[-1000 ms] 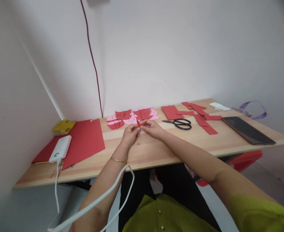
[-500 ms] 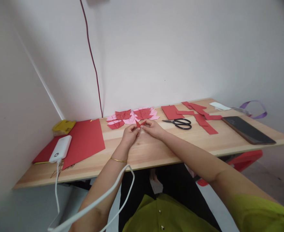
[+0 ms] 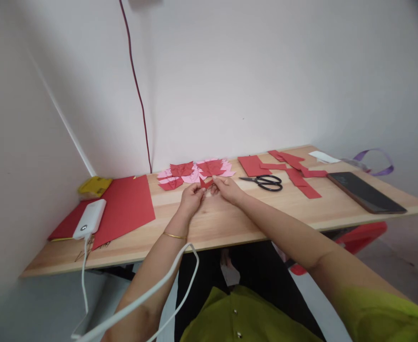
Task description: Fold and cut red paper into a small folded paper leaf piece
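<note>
Between my two hands is a small folded piece of red paper (image 3: 207, 184), held just above the table. My left hand (image 3: 192, 197) pinches its left part, where a pointed tip sticks up. The fingers of my right hand (image 3: 226, 189) are closed on its right end. Behind the hands lie red and pink folded paper pieces (image 3: 192, 175) with jagged edges. Black-handled scissors (image 3: 266, 182) rest to the right of my right hand, their blades pointing left.
Red paper strips (image 3: 296, 176) and a red paper rectangle (image 3: 253, 166) lie at the right, near a dark phone (image 3: 365, 192). On the left are large red sheets (image 3: 127, 209), a white power bank (image 3: 90, 218) with a white cable (image 3: 152, 290), and a yellow packet (image 3: 94, 186).
My right fingers have shifted slightly right and up along the red paper, and more of the piece shows between the hands. My left hand has stayed nearly still.
</note>
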`<action>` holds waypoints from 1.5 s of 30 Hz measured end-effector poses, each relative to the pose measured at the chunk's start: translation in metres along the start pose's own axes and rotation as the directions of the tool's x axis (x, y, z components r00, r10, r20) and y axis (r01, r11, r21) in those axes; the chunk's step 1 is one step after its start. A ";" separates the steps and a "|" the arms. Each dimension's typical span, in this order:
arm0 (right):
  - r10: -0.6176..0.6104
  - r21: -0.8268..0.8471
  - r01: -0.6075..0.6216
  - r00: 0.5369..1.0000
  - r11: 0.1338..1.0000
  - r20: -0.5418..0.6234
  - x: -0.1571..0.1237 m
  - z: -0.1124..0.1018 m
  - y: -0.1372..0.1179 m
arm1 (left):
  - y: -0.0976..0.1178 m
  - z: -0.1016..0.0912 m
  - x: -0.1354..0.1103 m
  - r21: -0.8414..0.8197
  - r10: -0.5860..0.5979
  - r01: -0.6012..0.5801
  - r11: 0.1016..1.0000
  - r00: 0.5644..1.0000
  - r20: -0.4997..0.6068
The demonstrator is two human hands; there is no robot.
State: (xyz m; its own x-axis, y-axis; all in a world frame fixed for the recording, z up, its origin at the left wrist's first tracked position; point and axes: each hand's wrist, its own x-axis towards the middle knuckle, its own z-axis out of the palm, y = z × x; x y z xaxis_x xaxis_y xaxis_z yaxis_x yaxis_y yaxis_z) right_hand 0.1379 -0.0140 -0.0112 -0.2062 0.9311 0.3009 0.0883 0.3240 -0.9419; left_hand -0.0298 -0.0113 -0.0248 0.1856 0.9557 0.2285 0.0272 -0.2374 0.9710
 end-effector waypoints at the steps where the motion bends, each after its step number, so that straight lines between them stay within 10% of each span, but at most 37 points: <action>1: 0.006 0.015 -0.006 1.000 1.000 0.011 0.000 0.000 0.000 | -0.001 0.000 0.000 -0.009 -0.005 0.005 1.000 1.000 -0.003; 45: -0.074 0.143 0.067 0.996 0.987 0.048 0.000 0.004 0.005 | 0.008 0.001 -0.006 0.098 -0.012 0.000 0.995 0.992 0.122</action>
State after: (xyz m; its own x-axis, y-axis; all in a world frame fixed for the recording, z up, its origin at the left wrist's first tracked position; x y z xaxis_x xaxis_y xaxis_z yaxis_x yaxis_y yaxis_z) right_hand 0.1344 -0.0134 -0.0169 -0.2592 0.8951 0.3627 -0.0658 0.3583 -0.9313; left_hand -0.0293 -0.0190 -0.0187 0.3039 0.9300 0.2066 0.1231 -0.2533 0.9595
